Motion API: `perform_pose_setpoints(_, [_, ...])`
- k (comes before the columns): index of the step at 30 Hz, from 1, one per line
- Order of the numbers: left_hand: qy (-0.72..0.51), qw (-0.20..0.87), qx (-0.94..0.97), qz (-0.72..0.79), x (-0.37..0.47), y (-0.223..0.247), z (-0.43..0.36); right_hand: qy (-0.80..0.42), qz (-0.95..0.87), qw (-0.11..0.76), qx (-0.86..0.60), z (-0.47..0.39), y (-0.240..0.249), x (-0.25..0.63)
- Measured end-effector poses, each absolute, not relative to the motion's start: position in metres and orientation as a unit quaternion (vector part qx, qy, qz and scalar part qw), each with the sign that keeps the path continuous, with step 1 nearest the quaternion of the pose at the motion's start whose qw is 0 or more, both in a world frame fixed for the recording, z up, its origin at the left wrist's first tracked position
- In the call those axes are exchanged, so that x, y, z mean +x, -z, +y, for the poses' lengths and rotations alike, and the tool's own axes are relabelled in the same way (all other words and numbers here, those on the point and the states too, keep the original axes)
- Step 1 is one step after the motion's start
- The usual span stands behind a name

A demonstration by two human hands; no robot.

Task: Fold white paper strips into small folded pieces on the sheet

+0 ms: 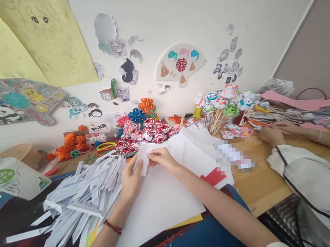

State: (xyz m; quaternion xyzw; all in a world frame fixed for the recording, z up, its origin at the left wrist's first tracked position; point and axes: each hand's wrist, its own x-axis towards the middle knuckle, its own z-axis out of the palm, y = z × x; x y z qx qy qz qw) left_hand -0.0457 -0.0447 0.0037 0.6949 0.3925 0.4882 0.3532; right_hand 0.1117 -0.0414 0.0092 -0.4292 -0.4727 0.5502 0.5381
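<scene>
Between my two hands is a narrow piece of white paper [143, 160], held up above the large white sheets [159, 198]. My left hand [131, 175] grips its left side, thumb and fingers closed on it. With a pinch, my right hand [161, 158] holds the paper's right edge. A big heap of folded white paper strips [80, 194] lies just left of my left forearm. Behind my hands sit red-and-white paper flowers [154, 131].
Orange flowers [73, 144] and a white bottle [11, 174] stand at the left. Paper flowers on sticks [219, 104] are at the back right. A co-worker's hands [277, 133] rest over the wooden table [259, 184]. Red paper [213, 177] lies near my right forearm.
</scene>
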Motion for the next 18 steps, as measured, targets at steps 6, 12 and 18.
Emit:
perform_pose_setpoints(6, [-0.42, 0.273, 0.752, 0.429, -0.044, -0.005, -0.049, -0.519, -0.481, 0.544, -0.451, -0.041, -0.007, 0.113])
perform_pose_setpoints(12, [-0.35, 0.135, 0.828, 0.417, -0.041, -0.001, -0.054, -0.497, -0.497, 0.551, -0.451, -0.043, -0.009, 0.111])
perform_pose_setpoints(18, [-0.321, 0.03, 0.855, 0.407, -0.042, 0.006, -0.05, -0.49, -0.515, 0.546, -0.444, -0.041, -0.007, 0.109])
